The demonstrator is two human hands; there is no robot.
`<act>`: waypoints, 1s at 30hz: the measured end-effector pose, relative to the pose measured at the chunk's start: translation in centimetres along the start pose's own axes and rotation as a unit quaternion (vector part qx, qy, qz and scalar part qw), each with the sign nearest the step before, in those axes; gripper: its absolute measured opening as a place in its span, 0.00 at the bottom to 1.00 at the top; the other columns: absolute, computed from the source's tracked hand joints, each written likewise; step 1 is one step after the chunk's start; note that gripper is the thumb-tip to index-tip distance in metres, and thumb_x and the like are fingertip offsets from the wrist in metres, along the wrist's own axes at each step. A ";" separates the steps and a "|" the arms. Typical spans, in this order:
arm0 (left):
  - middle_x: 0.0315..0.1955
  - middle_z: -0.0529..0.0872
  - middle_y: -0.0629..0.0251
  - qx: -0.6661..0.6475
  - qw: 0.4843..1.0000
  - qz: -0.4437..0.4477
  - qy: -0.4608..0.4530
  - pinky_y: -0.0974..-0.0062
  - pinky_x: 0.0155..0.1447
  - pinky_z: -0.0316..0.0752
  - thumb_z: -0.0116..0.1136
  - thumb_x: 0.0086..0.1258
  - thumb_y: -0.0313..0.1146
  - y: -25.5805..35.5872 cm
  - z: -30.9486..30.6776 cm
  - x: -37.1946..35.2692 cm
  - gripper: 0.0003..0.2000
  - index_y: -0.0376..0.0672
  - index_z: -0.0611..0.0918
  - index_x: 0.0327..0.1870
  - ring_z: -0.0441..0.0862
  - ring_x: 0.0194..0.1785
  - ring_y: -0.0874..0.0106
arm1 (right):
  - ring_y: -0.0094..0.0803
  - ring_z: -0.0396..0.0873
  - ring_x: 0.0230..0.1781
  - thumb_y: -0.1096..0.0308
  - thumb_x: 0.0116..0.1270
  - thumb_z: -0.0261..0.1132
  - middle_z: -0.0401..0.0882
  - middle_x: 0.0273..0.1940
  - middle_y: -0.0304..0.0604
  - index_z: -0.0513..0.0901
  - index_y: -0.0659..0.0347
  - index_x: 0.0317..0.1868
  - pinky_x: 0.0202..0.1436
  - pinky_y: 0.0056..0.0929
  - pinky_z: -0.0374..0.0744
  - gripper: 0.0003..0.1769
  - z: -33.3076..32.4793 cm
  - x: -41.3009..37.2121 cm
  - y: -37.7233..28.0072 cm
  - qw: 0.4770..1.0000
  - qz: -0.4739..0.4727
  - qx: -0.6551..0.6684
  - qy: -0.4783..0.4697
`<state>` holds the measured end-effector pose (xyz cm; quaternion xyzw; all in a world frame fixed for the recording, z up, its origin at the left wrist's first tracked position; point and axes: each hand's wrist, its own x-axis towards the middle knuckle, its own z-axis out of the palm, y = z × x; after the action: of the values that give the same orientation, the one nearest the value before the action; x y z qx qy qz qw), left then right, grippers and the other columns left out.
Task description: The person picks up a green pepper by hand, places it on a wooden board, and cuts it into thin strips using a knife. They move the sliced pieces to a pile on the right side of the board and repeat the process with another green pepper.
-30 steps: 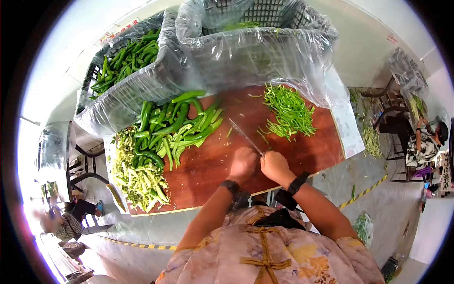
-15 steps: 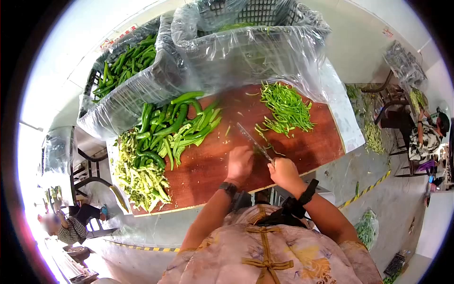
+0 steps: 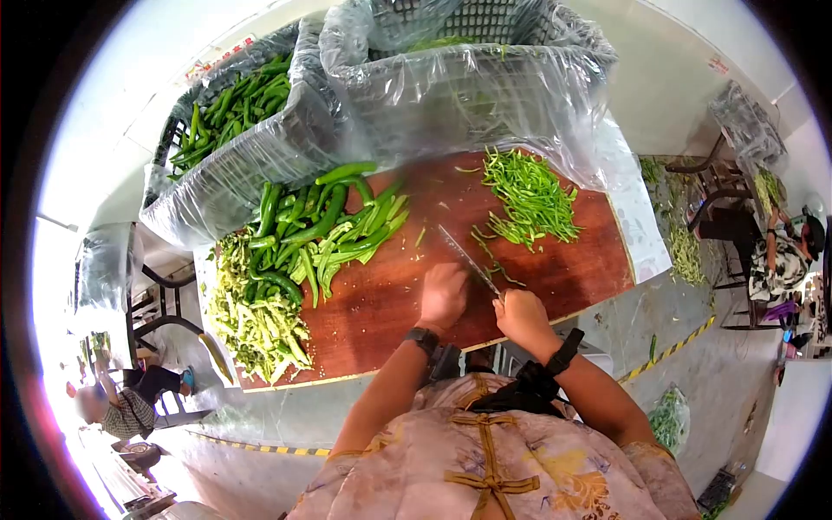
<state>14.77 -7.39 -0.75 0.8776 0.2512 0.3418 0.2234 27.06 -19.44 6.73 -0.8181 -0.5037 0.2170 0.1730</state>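
Got green peppers (image 3: 230, 113) piled in the left lined crate (image 3: 243, 169), some greenery (image 3: 442, 42) inside the right lined crate (image 3: 468, 91), so two crates, plus one knife (image 3: 466, 259) over the board (image 3: 373, 325), gripped by the right hand (image 3: 523, 319), left hand (image 3: 443, 296) curled, can't tell if holding anything.

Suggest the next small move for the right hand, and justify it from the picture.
Probably the right hand should nudge the loose strips towards the shredded pile with the knife: they lie beside its blade, just outside that pile.
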 end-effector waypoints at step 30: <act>0.31 0.77 0.64 -0.015 1.000 -0.001 0.024 0.63 0.43 0.68 0.59 0.49 0.25 0.3 0.0 0.6 0.06 0.45 0.78 0.29 0.74 0.41 0.60 | 0.58 0.76 0.27 0.64 0.62 0.60 0.76 0.23 0.60 0.77 0.67 0.24 0.32 0.52 0.74 0.14 1.0 2.3 1.1 0.998 -0.049 0.005 0.044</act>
<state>15.23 -7.32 -0.28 0.8654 0.2522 0.3664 0.2308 28.27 -17.81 4.92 -0.8002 -0.5343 0.1743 0.2095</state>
